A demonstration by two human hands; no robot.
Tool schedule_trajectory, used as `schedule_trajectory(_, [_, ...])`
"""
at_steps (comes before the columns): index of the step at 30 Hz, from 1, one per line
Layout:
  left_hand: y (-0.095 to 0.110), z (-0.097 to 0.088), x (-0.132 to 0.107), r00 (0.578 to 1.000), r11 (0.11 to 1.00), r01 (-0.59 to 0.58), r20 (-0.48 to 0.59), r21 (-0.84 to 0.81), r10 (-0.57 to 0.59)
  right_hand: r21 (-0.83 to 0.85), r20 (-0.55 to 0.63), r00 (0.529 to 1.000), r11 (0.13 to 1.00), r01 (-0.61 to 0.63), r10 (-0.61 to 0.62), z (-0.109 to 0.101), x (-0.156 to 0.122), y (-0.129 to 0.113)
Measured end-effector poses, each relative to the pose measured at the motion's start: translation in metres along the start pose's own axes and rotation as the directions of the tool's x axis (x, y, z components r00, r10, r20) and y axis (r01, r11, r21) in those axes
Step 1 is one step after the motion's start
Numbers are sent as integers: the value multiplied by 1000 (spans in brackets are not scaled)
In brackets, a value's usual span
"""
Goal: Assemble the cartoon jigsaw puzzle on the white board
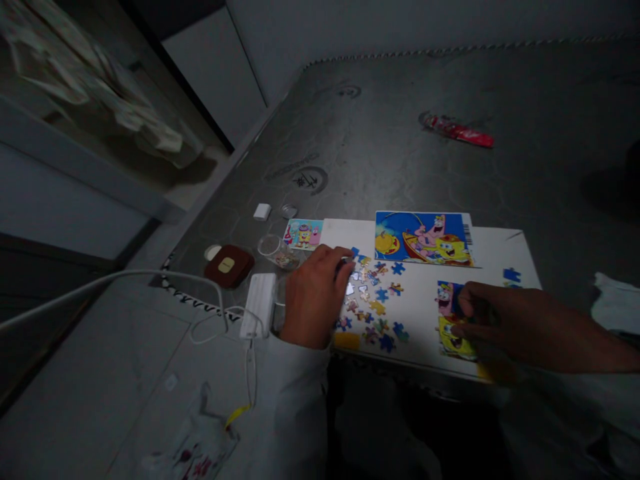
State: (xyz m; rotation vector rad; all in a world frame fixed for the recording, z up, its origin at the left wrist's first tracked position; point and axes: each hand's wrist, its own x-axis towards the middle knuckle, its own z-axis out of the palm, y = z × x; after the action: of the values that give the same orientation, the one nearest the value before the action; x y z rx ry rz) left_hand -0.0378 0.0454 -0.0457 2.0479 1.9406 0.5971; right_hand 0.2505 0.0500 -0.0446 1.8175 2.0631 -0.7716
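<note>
I see the left hand (pixel 313 293), thumb and finger slightly apart, just left of loose jigsaw pieces (pixel 377 308); the right hand (pixel 500 323), grip unclear, overlaps the joined SpongeBob section (pixel 455 345) running near-to-far.

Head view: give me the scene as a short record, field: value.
left hand: at the left edge of the loose puzzle pieces; grip unclear
right hand: at the joined puzzle section, partly covering it; grip unclear
surface: white board on a dark table
loose pieces: scattered mostly between the hands
picture card: on the board, beyond the pieces
clear jar: beyond the left hand
white box with cables: left of the left hand
red item: farther back on the table
light: dim
</note>
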Motion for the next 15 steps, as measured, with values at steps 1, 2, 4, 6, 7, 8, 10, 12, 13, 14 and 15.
schedule_trajectory(1, [2,4,0,1000,1000,-9,-5,3,9,-4,-14,1000,1000,4,-4,0,-1,0])
schedule_trajectory(2, [4,7,1,1000,1000,-10,-10,7,10,-5,-31,999,1000,13,-13,0,-2,-1])
schedule_trajectory(4, [8,11,0,1000,1000,-8,-2,12,8,-5,-59,998,1000,29,-29,1,-3,-3])
schedule_trajectory(6, [11,13,0,1000,1000,-1,14,21,1,-3,-79,996,999,44,-45,2,-4,-7])
schedule_trajectory(7, [13,14,0,1000,1000,4,21,28,-5,-1,-71,996,998,57,-57,2,-4,-10])
schedule_trajectory(8, [14,15,0,1000,999,10,28,36,-11,5,-73,995,998,68,-67,2,-3,-13])
schedule_trajectory(10, [15,15,1,999,999,24,40,46,-26,28,-15,994,993,113,-113,2,-2,-20])
schedule_trajectory(12, [16,15,1,998,999,30,54,45,-32,47,23,994,993,108,-110,1,0,-27])
schedule_trajectory(13, [16,15,1,998,999,30,59,41,-32,68,34,993,992,110,-113,0,1,-30])
schedule_trajectory(14, [17,14,1,998,999,29,61,41,-32,92,37,992,989,115,-118,-1,2,-32])
schedule_trajectory(15, [18,13,1,998,999,30,61,45,-33,113,36,991,986,123,-128,-2,3,-33])
